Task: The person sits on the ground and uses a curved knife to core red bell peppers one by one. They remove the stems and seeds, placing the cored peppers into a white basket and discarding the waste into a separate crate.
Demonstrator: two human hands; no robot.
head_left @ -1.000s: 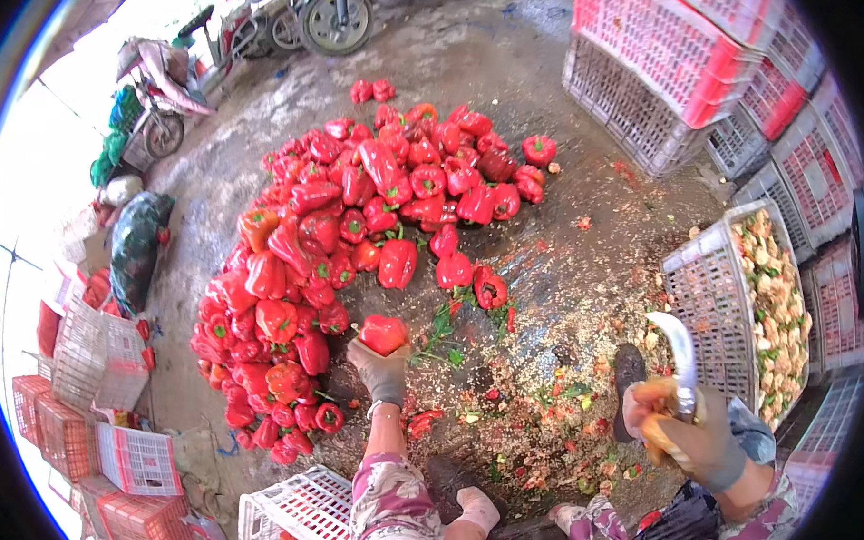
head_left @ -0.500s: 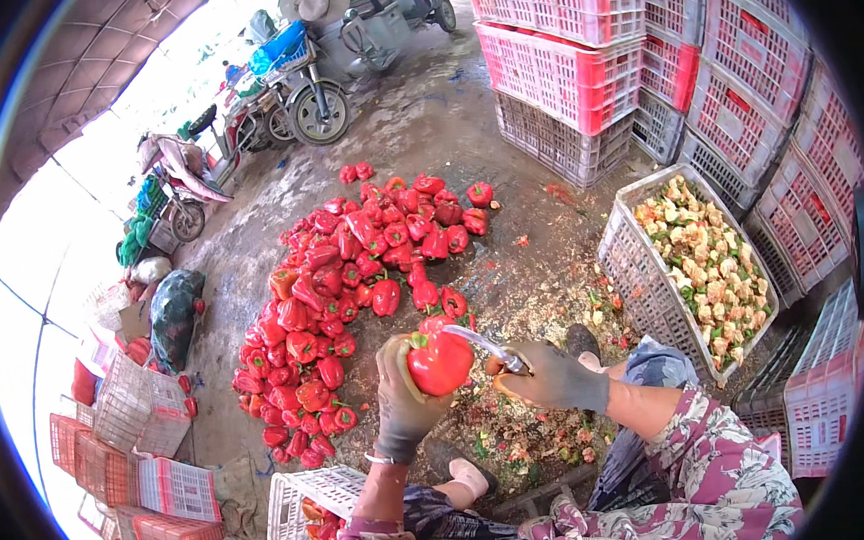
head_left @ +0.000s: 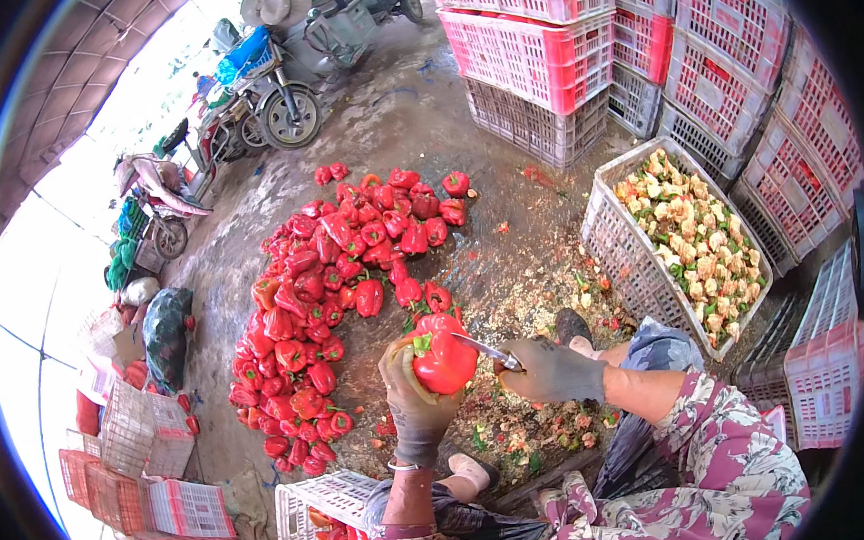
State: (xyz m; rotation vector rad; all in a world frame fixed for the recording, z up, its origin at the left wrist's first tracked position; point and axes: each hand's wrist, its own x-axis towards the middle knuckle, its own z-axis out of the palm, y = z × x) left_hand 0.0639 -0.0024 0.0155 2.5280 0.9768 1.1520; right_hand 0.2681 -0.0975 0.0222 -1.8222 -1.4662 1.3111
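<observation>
A large red bell pepper (head_left: pixel 446 361) with a green stem sits in my gloved left hand (head_left: pixel 410 404), fingers curled round its left side. My right hand (head_left: pixel 553 370), also gloved, is closed round a knife (head_left: pixel 490 350). The silver blade points left and its tip meets the pepper's upper right side; whether it has gone in is hard to tell. Most of the knife's handle is hidden in my fist. Beyond my hands, many red peppers (head_left: pixel 305 298) lie heaped in a curve on the ground.
On the right stands a crate (head_left: pixel 632 263) full of pale pepper cores. Tall stacks of pink and white crates (head_left: pixel 529 57) rise behind it. A white crate (head_left: pixel 333 495) with cut red pieces is by my left forearm. Motorbikes (head_left: pixel 289 113) are parked at the far left.
The knife has turned from a raised, blurred slant to pointing at the pepper's upper right side. My left hand still holds the pepper. The whole view has shifted slightly.
</observation>
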